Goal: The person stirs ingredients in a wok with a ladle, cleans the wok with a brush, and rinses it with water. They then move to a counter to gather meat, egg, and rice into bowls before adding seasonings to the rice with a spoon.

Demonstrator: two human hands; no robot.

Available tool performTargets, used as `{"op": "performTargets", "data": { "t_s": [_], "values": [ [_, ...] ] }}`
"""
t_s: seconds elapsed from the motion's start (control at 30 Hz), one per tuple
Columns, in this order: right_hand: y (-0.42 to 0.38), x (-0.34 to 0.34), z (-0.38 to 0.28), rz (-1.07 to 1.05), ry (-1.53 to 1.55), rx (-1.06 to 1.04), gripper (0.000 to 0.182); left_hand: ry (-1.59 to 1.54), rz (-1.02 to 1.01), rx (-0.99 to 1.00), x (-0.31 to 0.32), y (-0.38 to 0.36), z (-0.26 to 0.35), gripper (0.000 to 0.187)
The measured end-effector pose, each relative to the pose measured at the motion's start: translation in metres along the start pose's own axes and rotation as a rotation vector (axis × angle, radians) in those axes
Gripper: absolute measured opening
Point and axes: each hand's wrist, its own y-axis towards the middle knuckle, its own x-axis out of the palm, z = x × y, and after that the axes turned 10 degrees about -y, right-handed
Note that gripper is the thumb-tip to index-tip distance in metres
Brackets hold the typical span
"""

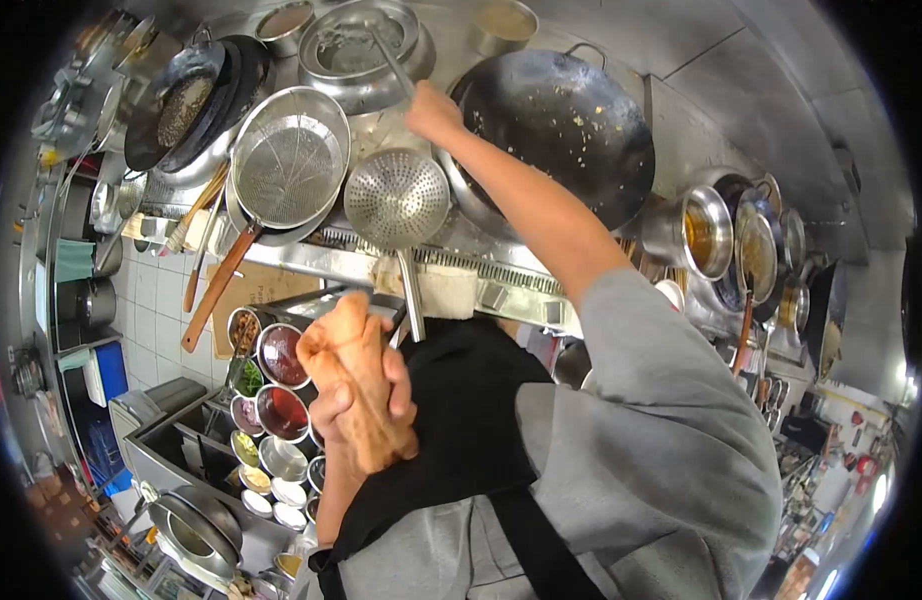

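Two hands at a crowded wok station

Lower centre, the left hand [356,385] is clenched around a pale cloth-like bundle, held against the black apron [461,420] above the sauce bowls [271,400]. Toward upper centre, the right hand [433,110] grasps a ladle handle [391,60] reaching into the steel pot [366,50], beside the empty wok [551,130]. A steady, low lift seems best: a skimmer [396,198] and strainer [289,158] crowd the rim, leaving open room only over the wok.

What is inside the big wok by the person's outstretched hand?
The wok holds only scattered pale crumbs on its dark surface. The right hand, gripping a ladle handle, and the forearm cover the near left edge, so that part cannot be seen.
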Motion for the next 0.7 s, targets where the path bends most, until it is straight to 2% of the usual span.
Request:
{"op": "performTargets", "data": {
  "t_s": [0.03,0.1,0.13,0.17,0.2,0.23,0.27,0.3,0.33,0.4,0.57,0.63,0.7],
  "values": [
    [-0.023,0.01,0.015,0.273,0.01,-0.027,0.028,0.054,-0.015,-0.009,0.002,0.0,-0.004,0.08],
    [-0.093,0.011,0.039,0.241,0.167,-0.052,0.041,0.105,-0.042,-0.039,0.0,0.001,-0.014,0.078],
    [-0.127,0.026,0.059,0.274,0.268,-0.094,0.038,0.145,-0.039,-0.054,0.005,0.001,-0.017,0.077],
    [-0.176,0.013,0.062,-0.015,0.566,0.107,0.034,0.157,-0.037,-0.063,0.011,0.0,-0.022,0.071],
    [-0.216,0.024,0.086,-0.032,0.56,0.064,0.03,0.174,-0.011,-0.07,0.011,-0.003,-0.026,0.069],
    [-0.26,0.029,0.097,0.101,0.527,0.006,0.026,0.191,0.011,-0.073,0.011,-0.005,-0.031,0.066],
    [-0.296,0.043,0.122,0.137,0.414,-0.069,0.028,0.168,0.025,-0.098,0.013,-0.01,-0.035,0.063],
    [-0.328,0.052,0.141,0.067,0.341,-0.019,0.026,0.182,0.053,-0.098,0.016,-0.015,-0.041,0.063],
    [-0.353,0.059,0.152,0.094,0.328,-0.02,0.025,0.196,0.081,-0.097,0.019,-0.02,-0.048,0.062],
    [-0.382,0.08,0.174,-0.059,0.199,0.117,0.024,0.264,0.07,-0.094,0.015,-0.029,-0.063,0.058],
    [-0.398,0.094,0.17,-0.151,0.152,0.087,0.025,0.427,0.119,-0.034,0.023,-0.057,-0.102,0.053],
    [-0.4,0.141,0.194,-0.125,0.195,0.07,0.026,0.429,0.145,-0.025,0.025,-0.07,-0.116,0.052],
    [-0.404,0.134,0.193,-0.11,0.204,0.066,0.028,0.434,0.183,-0.038,0.023,-0.084,-0.125,0.049]
  ]
}}
